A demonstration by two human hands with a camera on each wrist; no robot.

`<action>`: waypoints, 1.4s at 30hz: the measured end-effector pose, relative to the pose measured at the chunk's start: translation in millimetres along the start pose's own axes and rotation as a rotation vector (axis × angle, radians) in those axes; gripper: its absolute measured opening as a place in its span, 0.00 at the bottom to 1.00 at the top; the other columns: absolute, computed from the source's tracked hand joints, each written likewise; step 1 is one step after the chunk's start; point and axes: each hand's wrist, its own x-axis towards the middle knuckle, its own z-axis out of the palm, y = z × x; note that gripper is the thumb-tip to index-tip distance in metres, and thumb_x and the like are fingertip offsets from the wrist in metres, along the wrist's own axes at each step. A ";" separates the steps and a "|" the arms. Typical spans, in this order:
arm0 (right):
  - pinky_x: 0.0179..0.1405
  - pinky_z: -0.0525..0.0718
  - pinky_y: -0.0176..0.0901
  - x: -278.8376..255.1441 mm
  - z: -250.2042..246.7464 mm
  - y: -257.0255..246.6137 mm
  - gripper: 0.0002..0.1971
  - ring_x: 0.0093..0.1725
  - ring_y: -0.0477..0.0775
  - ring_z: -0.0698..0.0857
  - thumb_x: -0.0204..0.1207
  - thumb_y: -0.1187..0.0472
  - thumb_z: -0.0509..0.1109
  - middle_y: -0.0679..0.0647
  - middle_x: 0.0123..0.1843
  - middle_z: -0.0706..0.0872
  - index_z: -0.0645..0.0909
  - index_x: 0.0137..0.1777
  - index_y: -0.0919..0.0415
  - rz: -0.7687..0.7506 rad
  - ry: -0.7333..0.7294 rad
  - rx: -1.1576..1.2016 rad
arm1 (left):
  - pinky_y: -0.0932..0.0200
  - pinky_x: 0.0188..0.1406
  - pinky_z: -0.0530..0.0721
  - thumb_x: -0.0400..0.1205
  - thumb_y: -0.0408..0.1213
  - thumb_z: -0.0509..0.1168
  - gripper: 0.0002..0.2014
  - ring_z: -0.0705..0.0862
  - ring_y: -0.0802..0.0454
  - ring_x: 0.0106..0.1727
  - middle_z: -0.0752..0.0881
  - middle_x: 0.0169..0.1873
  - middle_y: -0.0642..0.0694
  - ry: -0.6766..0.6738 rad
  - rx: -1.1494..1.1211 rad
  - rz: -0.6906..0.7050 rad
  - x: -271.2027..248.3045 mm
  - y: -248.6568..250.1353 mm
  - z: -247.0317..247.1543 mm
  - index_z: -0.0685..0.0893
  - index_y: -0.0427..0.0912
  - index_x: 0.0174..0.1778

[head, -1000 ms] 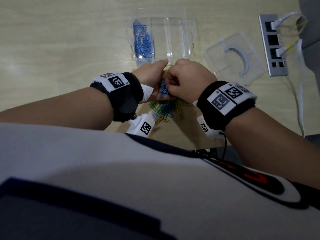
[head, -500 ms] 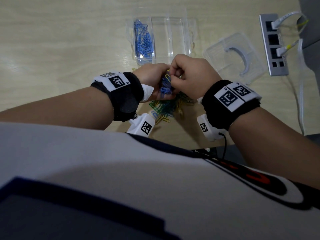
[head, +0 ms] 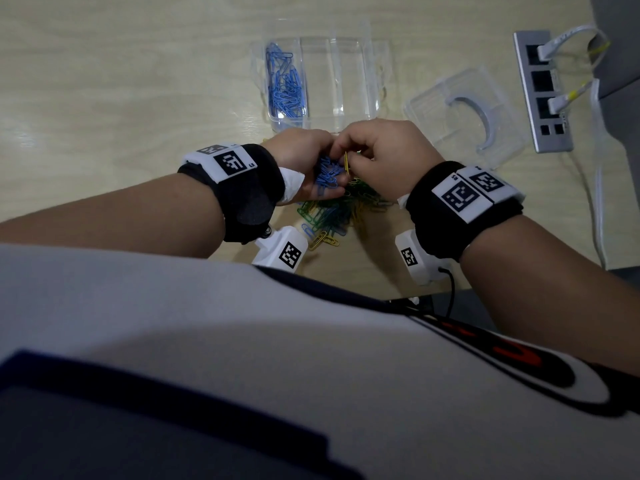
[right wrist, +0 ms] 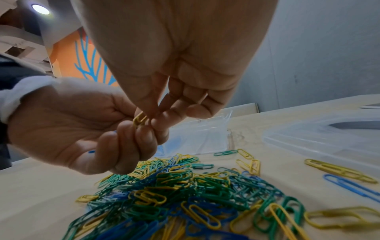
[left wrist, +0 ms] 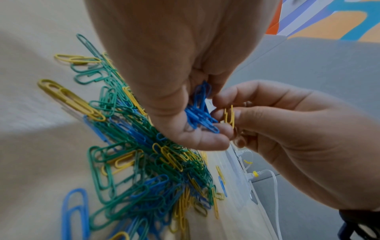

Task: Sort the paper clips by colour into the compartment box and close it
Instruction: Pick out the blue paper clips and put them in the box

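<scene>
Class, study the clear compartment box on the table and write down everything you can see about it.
The compartment box is clear plastic, rectangular, split by thin walls into long side-by-side compartments. It sits open on the pale wooden table, beyond both hands. Only its leftmost compartment holds anything: a heap of blue paper clips; the others look empty. Its clear lid lies apart to its right. Neither hand touches it.

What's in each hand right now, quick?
Left hand: fingers curled round a bunch of blue paper clips.
Right hand: fingers pinching one yellow paper clip.
</scene>
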 end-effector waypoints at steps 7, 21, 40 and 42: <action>0.39 0.76 0.30 -1.4 -8.4 9.8 0.10 0.33 0.36 0.79 0.74 0.61 0.66 0.38 0.36 0.82 0.88 0.47 0.49 0.093 0.104 0.063 | 0.61 0.30 0.85 0.85 0.36 0.54 0.12 0.81 0.53 0.26 0.81 0.26 0.44 -0.017 0.030 -0.029 1.9 -0.5 -3.9 0.79 0.38 0.41; 0.51 0.83 0.46 -7.0 -9.7 59.3 0.07 0.51 0.58 0.84 0.77 0.59 0.65 0.54 0.47 0.88 0.85 0.46 0.54 0.446 -0.032 -0.271 | 0.65 0.29 0.82 0.86 0.37 0.53 0.15 0.78 0.55 0.24 0.79 0.26 0.47 -0.026 0.195 -0.055 0.4 -1.5 0.5 0.78 0.41 0.35; 0.52 0.83 0.52 5.4 10.4 56.3 0.13 0.52 0.64 0.83 0.74 0.55 0.66 0.60 0.53 0.84 0.80 0.53 0.62 0.440 -0.090 -0.333 | 0.67 0.26 0.82 0.86 0.37 0.53 0.15 0.78 0.55 0.22 0.78 0.27 0.46 0.012 0.174 -0.077 0.8 -1.5 3.9 0.78 0.40 0.34; 0.51 0.81 0.52 5.9 11.0 55.0 0.12 0.51 0.64 0.82 0.74 0.55 0.65 0.59 0.53 0.83 0.80 0.53 0.61 0.443 -0.107 -0.337 | 0.67 0.26 0.82 0.86 0.36 0.53 0.15 0.78 0.55 0.22 0.78 0.27 0.46 0.012 0.171 -0.077 1.0 -1.3 4.0 0.78 0.40 0.35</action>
